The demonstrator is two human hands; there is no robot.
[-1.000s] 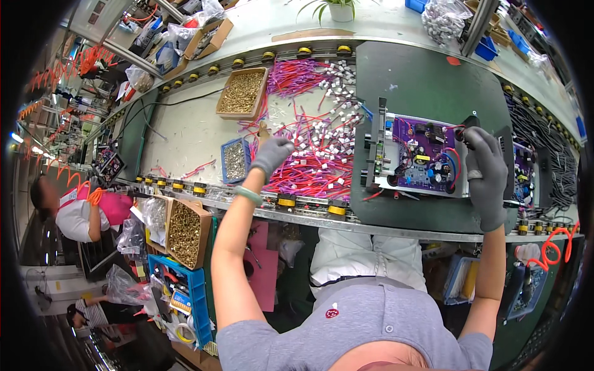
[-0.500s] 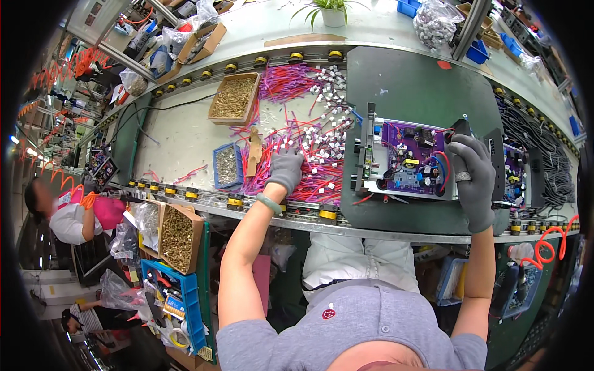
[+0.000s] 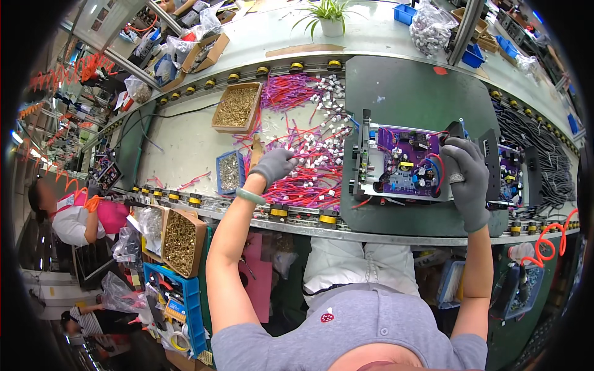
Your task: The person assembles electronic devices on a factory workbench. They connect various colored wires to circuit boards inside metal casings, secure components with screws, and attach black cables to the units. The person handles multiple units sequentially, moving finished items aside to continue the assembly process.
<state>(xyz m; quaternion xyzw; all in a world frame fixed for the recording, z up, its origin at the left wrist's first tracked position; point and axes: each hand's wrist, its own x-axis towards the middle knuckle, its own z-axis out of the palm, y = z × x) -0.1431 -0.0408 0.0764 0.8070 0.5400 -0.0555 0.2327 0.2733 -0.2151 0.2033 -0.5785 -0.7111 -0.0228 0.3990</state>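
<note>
Right of centre on the desk (image 3: pixel 185 142), an open unit (image 3: pixel 403 162) lies flat on a green board (image 3: pixel 371 83), circuitry facing up, presumably so the wiring stays reachable. And look at the right hand (image 3: pixel 468 179), gloved in grey: fingers half curled at the unit's right end, probably to steady it, though whether it truly grips can't be told. Over on the left, the left hand (image 3: pixel 274 166) hovers or rests on the heap of red and purple leads (image 3: pixel 303 185), fingers bunched, nearly closed; a red lead shows at the tips, but a firm hold can't be confirmed. Those leads lie just left of the unit, likely for a short reach; a blue tray (image 3: pixel 219 176) sits nearby. Lettering? Print marks a yellow-and-blue packet (image 3: pixel 176 309) at near left, too small to read.
</note>
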